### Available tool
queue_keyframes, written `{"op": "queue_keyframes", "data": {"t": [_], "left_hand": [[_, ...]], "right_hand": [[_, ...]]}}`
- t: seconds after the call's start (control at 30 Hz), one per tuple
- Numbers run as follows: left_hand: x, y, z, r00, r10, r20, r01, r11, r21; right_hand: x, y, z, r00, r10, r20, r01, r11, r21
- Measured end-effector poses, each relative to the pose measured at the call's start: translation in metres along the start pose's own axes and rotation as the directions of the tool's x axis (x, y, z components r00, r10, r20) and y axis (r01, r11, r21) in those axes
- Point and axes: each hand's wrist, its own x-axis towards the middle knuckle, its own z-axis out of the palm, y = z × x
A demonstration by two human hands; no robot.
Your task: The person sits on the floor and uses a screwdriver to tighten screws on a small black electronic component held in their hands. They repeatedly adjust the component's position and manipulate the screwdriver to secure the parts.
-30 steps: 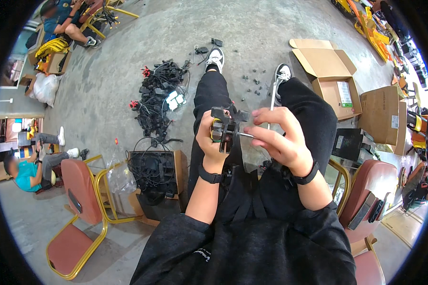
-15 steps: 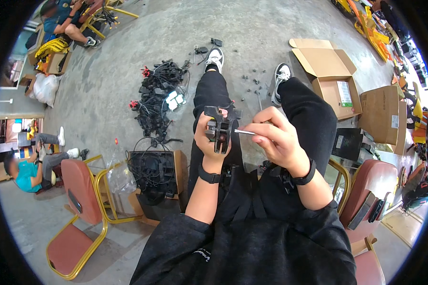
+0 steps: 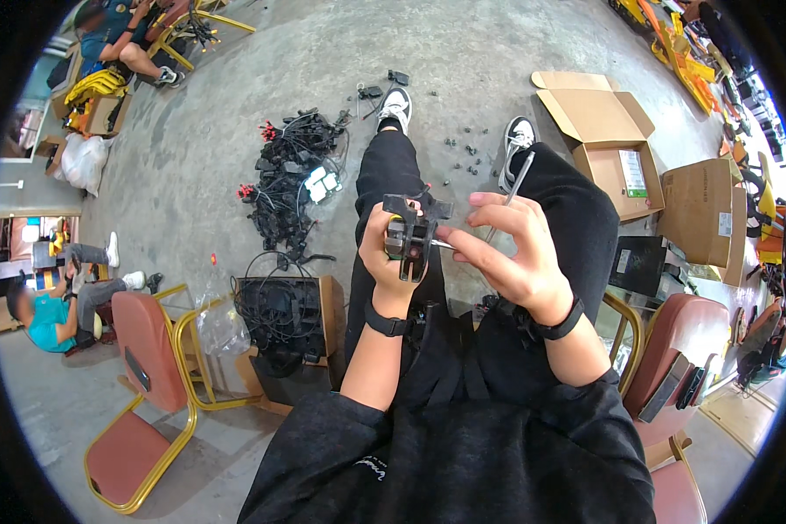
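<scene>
Above my lap, my left hand point(image 3: 388, 260) is wrapped round a black plastic clamp-like part point(image 3: 413, 229) with a slot facing up. A silvery L-shaped hex key point(image 3: 522, 175) is at my right hand point(image 3: 522, 258); its short end meets the right side of the black part. The long arm leans up to the right, passing behind my fingers. My right fingers are loosely bent around the key, with one fingertip close to the part. Where the key's tip seats is hidden.
On the floor ahead lie a heap of black parts and cables point(image 3: 293, 179) and several small black pieces point(image 3: 470, 150). An open cardboard box point(image 3: 611, 166) lies at right. A box of cables point(image 3: 279, 319) stands left, near a chair point(image 3: 148, 349). Other people sit at far left.
The hex key has turned, its long arm swinging to the right. My right fingers have spread and moved along it. My left hand and the black part have barely shifted.
</scene>
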Motion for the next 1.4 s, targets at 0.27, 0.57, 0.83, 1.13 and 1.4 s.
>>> {"op": "queue_keyframes", "data": {"t": [0.27,0.57,0.83,1.13,1.4], "left_hand": [[0.000,0.001,-0.001,1.000,-0.031,0.000,0.031,0.999,-0.041],[-0.004,0.000,-0.001,0.997,-0.078,0.009,0.079,0.990,-0.119],[-0.007,-0.001,0.001,0.996,-0.091,0.000,0.090,0.986,-0.141],[-0.001,0.001,0.000,0.996,-0.088,0.016,0.088,0.994,-0.065],[0.000,0.003,0.000,1.000,-0.023,0.015,0.024,0.999,-0.046]], "right_hand": [[-0.001,0.001,0.000,0.998,0.042,0.050,-0.046,0.996,0.074],[-0.009,-0.003,-0.004,0.724,0.388,0.570,-0.674,0.221,0.705],[-0.006,0.003,0.003,0.914,0.293,0.282,-0.403,0.740,0.538],[-0.005,0.008,0.004,0.976,0.183,0.118,-0.216,0.885,0.413],[-0.007,0.005,0.006,0.988,0.152,0.022,-0.151,0.937,0.316]]}}
